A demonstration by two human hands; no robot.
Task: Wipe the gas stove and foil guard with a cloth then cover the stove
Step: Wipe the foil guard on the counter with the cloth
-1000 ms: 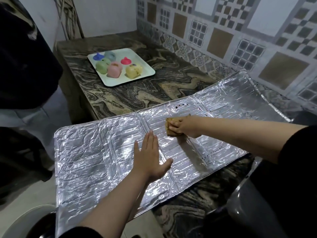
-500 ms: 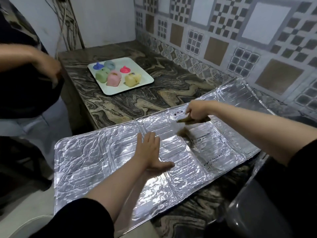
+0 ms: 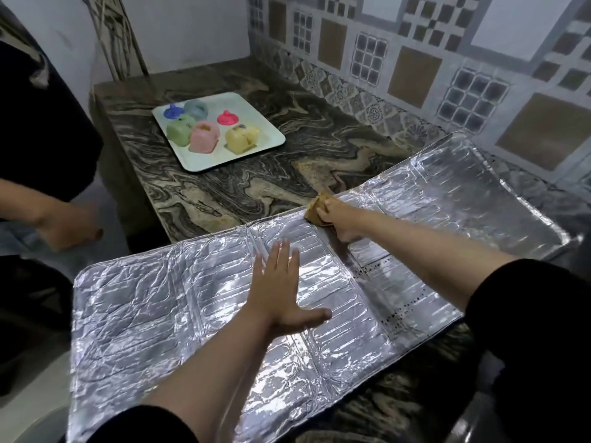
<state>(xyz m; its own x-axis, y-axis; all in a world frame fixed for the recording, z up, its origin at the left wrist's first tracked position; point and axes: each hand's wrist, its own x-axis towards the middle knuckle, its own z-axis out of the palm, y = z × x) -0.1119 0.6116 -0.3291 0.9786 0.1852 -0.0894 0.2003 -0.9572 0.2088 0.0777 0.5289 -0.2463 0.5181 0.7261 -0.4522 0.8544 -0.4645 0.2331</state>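
While the left hand (image 3: 281,292) lies flat on the foil guard (image 3: 153,314), fingers (image 3: 283,255) straight and together with the thumb splayed out, the right hand (image 3: 343,220) has its fingers curled round a tan cloth (image 3: 315,207) and presses it onto the guard's far edge, about midway along its length. The guard lies unfolded across the near part of the marbled bench (image 3: 287,167), its long axis running from the near left, where it overhangs the bench edge, up to the far right beside the tiled wall (image 3: 415,65). From the cloth, the crumpled left panels stretch away toward the near left, under and past the flat hand; the panels to the right lie along the right forearm. Any stroke over the left panels would, I judge, have to cross the left hand or wait for it to shift. No stove shows. On the far left part of the bench sits a tray (image 3: 271,142) of coloured moulds, well apart from the guard. Another person's hand (image 3: 64,231) hangs off the left edge.
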